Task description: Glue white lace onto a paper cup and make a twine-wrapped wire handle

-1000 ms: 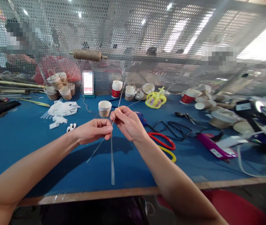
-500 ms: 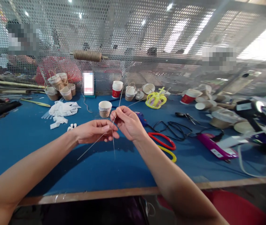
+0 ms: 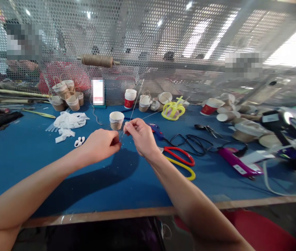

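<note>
Over the blue table, my right hand (image 3: pixel 140 136) is closed in a pinch on thin pale wires (image 3: pixel 137 100). One strand rises from its fingertips, and another runs off to the right behind the hand. My left hand (image 3: pixel 99 146) is just left of it, back turned up and fingers curled closed. What those fingers hold, if anything, is hidden. A small twine-wrapped cup with a white rim (image 3: pixel 116 121) stands behind the hands. White curled pieces (image 3: pixel 79 141) lie beside my left wrist. Red-and-yellow-handled scissors (image 3: pixel 180 157) lie by my right forearm.
A blue glue gun (image 3: pixel 156 131) with a black cable lies behind my right hand. Farther back are a yellow crown-shaped piece (image 3: pixel 173 111), a red paper cup (image 3: pixel 130 99) and a lit phone (image 3: pixel 98 92). White gloves (image 3: pixel 71 120) lie left; a purple tool (image 3: pixel 239 163) lies right.
My left hand has turned over, its fingers curling from loosely extended to closed. The wire ends that hung below the hands no longer show there. The upper strand now leans farther right.
</note>
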`<action>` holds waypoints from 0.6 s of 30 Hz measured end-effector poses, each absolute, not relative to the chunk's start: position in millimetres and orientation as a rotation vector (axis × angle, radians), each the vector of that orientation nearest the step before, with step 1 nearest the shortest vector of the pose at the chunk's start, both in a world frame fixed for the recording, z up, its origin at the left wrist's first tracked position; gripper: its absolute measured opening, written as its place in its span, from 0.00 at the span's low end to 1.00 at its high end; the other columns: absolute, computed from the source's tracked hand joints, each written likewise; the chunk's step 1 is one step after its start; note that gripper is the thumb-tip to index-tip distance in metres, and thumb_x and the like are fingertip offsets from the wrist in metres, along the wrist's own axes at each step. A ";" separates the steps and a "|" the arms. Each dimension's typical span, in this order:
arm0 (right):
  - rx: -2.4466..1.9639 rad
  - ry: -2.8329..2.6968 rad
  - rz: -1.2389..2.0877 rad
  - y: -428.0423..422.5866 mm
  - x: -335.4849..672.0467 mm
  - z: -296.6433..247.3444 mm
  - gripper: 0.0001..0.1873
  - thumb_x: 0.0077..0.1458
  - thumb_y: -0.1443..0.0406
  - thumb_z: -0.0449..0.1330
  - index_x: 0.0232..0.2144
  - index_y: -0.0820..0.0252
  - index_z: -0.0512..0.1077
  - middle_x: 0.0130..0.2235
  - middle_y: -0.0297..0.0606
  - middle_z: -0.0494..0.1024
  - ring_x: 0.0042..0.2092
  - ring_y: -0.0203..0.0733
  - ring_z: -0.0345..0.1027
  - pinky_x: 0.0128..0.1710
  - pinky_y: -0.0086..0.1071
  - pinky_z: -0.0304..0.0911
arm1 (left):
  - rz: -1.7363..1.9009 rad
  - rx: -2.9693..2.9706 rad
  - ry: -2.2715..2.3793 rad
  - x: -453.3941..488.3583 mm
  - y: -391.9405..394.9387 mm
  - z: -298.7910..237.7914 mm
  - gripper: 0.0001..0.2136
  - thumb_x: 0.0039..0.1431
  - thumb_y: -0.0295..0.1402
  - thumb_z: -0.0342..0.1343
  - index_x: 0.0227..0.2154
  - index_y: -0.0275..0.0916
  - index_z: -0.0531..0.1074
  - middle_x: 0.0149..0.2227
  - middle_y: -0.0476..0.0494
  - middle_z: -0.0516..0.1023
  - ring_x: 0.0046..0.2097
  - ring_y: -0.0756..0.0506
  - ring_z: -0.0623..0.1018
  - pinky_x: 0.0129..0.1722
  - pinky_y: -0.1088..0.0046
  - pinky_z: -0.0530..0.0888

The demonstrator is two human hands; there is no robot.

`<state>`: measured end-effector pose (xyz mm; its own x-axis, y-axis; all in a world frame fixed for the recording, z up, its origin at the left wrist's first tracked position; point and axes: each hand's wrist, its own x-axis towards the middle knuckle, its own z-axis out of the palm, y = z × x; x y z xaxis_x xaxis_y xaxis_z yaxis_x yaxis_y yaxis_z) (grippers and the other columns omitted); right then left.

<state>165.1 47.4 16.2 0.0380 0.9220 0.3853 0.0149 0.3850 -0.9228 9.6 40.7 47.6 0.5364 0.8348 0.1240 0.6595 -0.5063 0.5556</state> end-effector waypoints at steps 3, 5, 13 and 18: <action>-0.810 -1.201 1.099 46.6 165.2 19.1 0.12 0.46 0.58 0.60 0.22 0.59 0.63 0.23 0.29 0.68 0.27 0.31 0.61 0.30 0.29 0.58 | 0.517 1.800 0.773 5.8 46.2 42.8 0.11 0.54 0.39 0.51 0.24 0.36 0.67 0.26 0.47 0.73 0.29 0.50 0.70 0.31 0.73 0.64; -0.731 -1.139 1.213 46.0 165.3 21.7 0.13 0.44 0.58 0.62 0.22 0.58 0.63 0.24 0.29 0.68 0.27 0.31 0.61 0.30 0.29 0.59 | 0.511 1.417 0.539 5.1 50.3 32.9 0.12 0.52 0.42 0.54 0.28 0.36 0.68 0.30 0.45 0.75 0.31 0.51 0.71 0.32 0.73 0.65; -0.703 -1.159 1.242 43.9 165.8 23.6 0.13 0.44 0.59 0.62 0.22 0.58 0.62 0.23 0.29 0.68 0.27 0.31 0.61 0.30 0.29 0.58 | 0.537 1.288 0.380 14.3 49.4 13.2 0.14 0.49 0.43 0.57 0.24 0.38 0.63 0.19 0.53 0.67 0.24 0.53 0.66 0.28 0.75 0.61; -0.950 -1.379 0.821 47.4 166.7 16.9 0.10 0.48 0.62 0.60 0.22 0.60 0.64 0.22 0.30 0.69 0.25 0.31 0.60 0.29 0.30 0.57 | 0.617 2.166 1.135 13.1 43.9 32.6 0.08 0.50 0.30 0.54 0.20 0.38 0.61 0.19 0.52 0.64 0.24 0.51 0.62 0.28 0.71 0.57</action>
<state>166.7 47.4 16.9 0.0448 0.9074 0.4180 0.0647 0.4149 -0.9076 13.1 43.9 32.6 0.5242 0.8431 0.1198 0.5590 -0.4468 0.6985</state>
